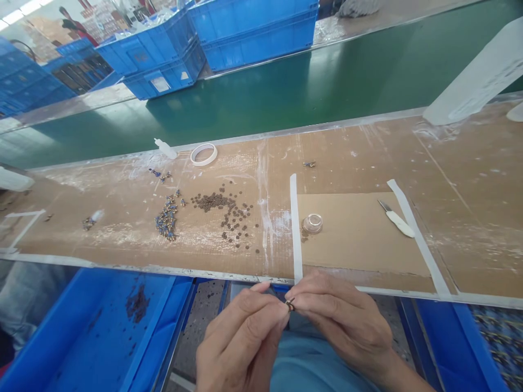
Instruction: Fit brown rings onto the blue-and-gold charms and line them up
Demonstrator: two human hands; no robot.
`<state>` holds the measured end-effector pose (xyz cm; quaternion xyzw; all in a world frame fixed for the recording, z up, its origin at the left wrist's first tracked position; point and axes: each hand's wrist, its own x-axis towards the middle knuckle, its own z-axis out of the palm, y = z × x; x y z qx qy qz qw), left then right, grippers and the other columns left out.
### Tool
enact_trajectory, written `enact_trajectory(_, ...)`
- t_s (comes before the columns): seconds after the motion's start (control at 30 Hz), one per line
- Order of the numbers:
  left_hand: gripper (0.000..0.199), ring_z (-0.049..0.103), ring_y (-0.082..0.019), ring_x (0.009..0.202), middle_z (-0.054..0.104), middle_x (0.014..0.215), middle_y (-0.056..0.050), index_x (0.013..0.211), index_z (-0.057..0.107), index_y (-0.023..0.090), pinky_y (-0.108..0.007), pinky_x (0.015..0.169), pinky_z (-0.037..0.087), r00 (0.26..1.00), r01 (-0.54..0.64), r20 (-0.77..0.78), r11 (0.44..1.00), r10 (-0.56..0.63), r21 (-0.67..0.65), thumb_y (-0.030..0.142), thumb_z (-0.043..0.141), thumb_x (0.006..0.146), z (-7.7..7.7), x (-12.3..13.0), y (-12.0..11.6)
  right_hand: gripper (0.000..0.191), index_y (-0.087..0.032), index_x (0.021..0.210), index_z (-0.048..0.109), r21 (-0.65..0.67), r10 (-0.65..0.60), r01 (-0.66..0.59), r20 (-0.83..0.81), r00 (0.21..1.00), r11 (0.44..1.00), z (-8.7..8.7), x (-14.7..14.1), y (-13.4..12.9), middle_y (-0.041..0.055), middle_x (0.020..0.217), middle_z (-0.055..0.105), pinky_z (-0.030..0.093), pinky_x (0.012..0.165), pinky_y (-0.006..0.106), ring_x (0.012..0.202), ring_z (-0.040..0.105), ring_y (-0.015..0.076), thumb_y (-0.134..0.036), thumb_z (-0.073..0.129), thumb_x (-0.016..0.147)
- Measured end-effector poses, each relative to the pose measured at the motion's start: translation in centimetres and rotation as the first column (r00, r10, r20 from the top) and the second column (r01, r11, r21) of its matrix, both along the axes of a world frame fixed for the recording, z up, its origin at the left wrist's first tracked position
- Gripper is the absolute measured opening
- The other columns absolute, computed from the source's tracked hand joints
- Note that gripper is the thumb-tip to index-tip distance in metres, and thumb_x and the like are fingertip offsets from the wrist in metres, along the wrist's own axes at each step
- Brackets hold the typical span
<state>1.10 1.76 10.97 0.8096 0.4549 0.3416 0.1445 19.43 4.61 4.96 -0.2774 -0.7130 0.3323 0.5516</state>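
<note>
In front of the table's near edge, my left hand (247, 329) and my right hand (341, 313) meet fingertip to fingertip. Between them they pinch a small brass-coloured part with a dark piece on it (290, 305); most of it is hidden by the fingers. Beyond my hands a sheet of cardboard (351, 250) is taped to the table, with a small clear round dish (312, 223) at its left. A white-handled knife (396, 219) lies at its right. Left of the sheet are scattered small brown discs (212, 202) and a pile of small blue and brass parts (165, 219).
A tape roll (204, 154) and a white squeeze bottle (165, 148) lie near the table's back edge. Behind runs a green belt (261, 92) with blue crates (255, 41) beyond. Blue bins stand below at left (110, 326) and right (453, 337).
</note>
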Motion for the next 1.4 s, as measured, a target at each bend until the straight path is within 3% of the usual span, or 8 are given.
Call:
enact_trajectory(0.9, 0.025, 0.074, -0.015, 0.090, 0.075, 0.086, -0.002, 0.097, 0.068, 0.014, -0.025, 0.093, 0.059, 0.999, -0.048, 0.027, 0.998, 0.047, 0.026, -0.004, 0.065, 0.081, -0.55, 0.29, 0.09, 0.026, -0.017, 0.106, 0.068, -0.048, 0.003, -0.003, 0.009, 1.000, 0.999, -0.27, -0.14, -0.13, 0.0079, 0.091, 0.073, 0.060, 0.074, 0.027, 0.084, 0.070, 0.0159, 0.000, 0.058, 0.088)
enact_trajectory(1.07, 0.022, 0.075, -0.015, 0.090, 0.076, 0.086, -0.002, 0.096, 0.068, 0.015, -0.024, 0.092, 0.060, 0.997, -0.063, 0.047, 0.998, 0.063, 0.015, -0.002, 0.066, 0.081, -0.63, 0.35, 0.18, 0.019, -0.014, 0.101, 0.069, -0.039, -0.002, 0.002, -0.003, 1.000, 0.999, -0.49, -0.19, -0.07, 0.0080, 0.089, 0.072, 0.059, 0.075, 0.026, 0.083, 0.069, 0.0151, -0.002, 0.060, 0.088)
enact_trajectory(1.4, 0.025, 0.073, -0.017, 0.100, 0.076, 0.094, -0.004, 0.100, 0.068, 0.015, -0.030, 0.096, 0.059, 0.997, -0.066, 0.046, 0.996, 0.064, 0.057, -0.003, 0.063, 0.083, -0.67, -0.39, -0.36, 0.022, -0.020, 0.104, 0.070, -0.187, 0.017, -0.029, -0.067, 0.998, 0.982, -0.38, -0.40, 0.06, 0.0053, 0.091, 0.073, 0.058, 0.073, 0.026, 0.083, 0.070, 0.0148, -0.006, 0.062, 0.089)
